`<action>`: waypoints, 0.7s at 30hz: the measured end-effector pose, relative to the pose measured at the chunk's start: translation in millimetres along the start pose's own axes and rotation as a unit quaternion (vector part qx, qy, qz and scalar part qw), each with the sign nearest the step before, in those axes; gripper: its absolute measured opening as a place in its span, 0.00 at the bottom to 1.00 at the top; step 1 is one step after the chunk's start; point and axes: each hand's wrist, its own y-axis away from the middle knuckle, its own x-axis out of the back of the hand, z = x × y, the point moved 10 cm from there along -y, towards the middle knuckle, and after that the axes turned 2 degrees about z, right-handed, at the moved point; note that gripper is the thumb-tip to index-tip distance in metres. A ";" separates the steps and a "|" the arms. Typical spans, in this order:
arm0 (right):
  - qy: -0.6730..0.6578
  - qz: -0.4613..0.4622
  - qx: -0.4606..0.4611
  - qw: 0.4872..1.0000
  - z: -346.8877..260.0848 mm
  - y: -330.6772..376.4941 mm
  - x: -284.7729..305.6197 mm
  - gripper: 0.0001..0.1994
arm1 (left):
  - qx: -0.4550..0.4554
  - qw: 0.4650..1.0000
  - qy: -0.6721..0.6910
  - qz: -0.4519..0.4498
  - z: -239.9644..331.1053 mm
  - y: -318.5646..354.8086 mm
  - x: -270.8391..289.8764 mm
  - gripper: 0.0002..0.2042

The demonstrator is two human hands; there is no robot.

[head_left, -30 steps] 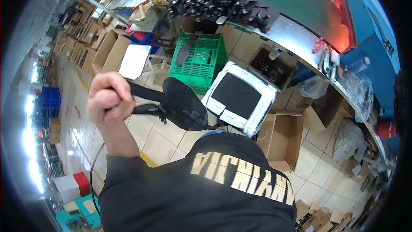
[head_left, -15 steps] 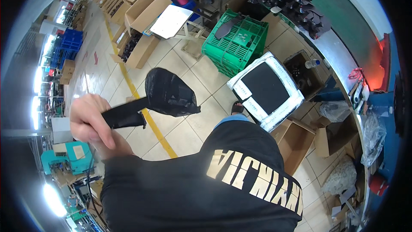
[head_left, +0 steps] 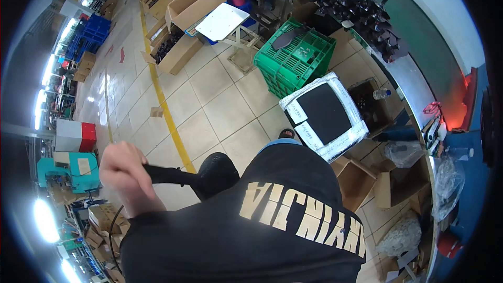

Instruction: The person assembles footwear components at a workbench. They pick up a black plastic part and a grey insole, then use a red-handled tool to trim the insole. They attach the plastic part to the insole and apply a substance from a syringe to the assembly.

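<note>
At the left, my left hand [head_left: 126,170] is closed around the narrow end of a black piece [head_left: 217,173], whose kind I cannot make out. A straight strap-like part runs from my fingers to a broad, rounded end, which hangs low beside my black shirt [head_left: 220,236]. The shirt partly hides that rounded end. My right hand is out of view.
A white-framed stool with a black top [head_left: 320,114] stands ahead, beside a green crate [head_left: 293,60] with a dark flat piece on it. Dark curved parts [head_left: 351,10] crowd the bench at the upper right. Open cardboard boxes [head_left: 353,178] sit at the right.
My left hand has come down and nearer to my body with the black piece. Its rounded end has swung lower and now overlaps the shirt's edge. The view has shifted slightly.
</note>
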 end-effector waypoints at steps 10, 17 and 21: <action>-0.110 0.037 -0.001 0.993 -11.5 -5.2 35.8 0.14 | 0.136 0.902 0.135 0.386 -84.8 11.6 71.4 0.20; -0.229 0.064 -0.024 0.971 -14.1 17.7 58.0 0.14 | 0.209 0.897 0.357 0.155 -197.8 -55.1 40.4 0.30; -0.279 0.060 -0.027 0.958 -17.2 25.5 67.4 0.13 | 0.216 0.882 0.411 0.078 -215.8 -80.9 1.6 0.35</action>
